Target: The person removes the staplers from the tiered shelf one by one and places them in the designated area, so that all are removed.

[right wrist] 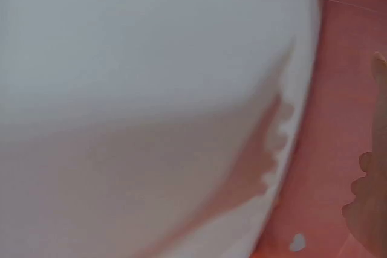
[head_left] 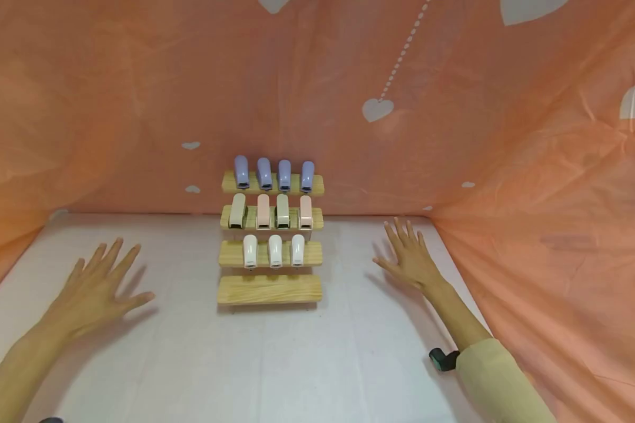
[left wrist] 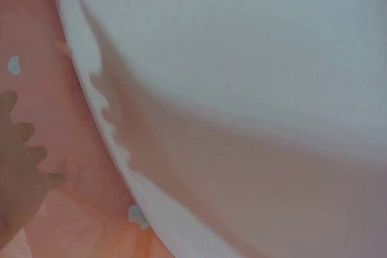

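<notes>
My left hand (head_left: pixel 97 294) is at the left of the white table, fingers spread and straight, holding nothing. On the right side my right hand (head_left: pixel 410 258) has its fingers spread too, also holding nothing. Both hands cast shadows on the table and appear raised above it. Between them stands a stepped wooden rack (head_left: pixel 270 289). Its top step carries several purple mini staplers (head_left: pixel 264 173). On the step below, two pale green staplers (head_left: pixel 238 210) alternate with two pink staplers (head_left: pixel 263 211). Three white staplers (head_left: pixel 275 251) sit on the third step. The lowest step is bare.
An orange cloth (head_left: pixel 137 106) with white hearts hangs behind the table and along both sides. White cloth covers the table (head_left: pixel 296 364). A dark strap-like piece (head_left: pixel 443 359) shows beside the right sleeve (head_left: pixel 500 382).
</notes>
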`<state>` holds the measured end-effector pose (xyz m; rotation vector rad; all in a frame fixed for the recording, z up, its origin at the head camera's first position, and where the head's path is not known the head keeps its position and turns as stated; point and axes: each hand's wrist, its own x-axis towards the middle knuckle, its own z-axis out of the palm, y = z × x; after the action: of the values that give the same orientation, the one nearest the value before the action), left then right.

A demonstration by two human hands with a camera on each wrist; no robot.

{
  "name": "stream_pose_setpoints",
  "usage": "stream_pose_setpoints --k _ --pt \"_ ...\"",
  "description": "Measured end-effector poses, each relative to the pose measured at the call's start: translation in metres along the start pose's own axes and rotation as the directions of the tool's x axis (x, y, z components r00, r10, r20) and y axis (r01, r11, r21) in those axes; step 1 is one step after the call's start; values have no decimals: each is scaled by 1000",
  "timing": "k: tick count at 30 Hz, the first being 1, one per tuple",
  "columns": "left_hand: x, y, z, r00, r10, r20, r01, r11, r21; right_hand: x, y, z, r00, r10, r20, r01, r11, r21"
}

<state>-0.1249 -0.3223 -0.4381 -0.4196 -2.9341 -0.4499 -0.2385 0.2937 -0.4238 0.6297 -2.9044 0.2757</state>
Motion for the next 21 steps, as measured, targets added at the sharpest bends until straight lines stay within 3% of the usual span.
stream_pose_setpoints --k 12,21 --pt "13 13 2 997 65 -48 -67 996 -53 26 -15 -17 995 -87 -55 89 996 27" --pt "33 27 9 988 127 -93 -137 984 -111 44 -31 -28 989 -117 -94 125 989 84"
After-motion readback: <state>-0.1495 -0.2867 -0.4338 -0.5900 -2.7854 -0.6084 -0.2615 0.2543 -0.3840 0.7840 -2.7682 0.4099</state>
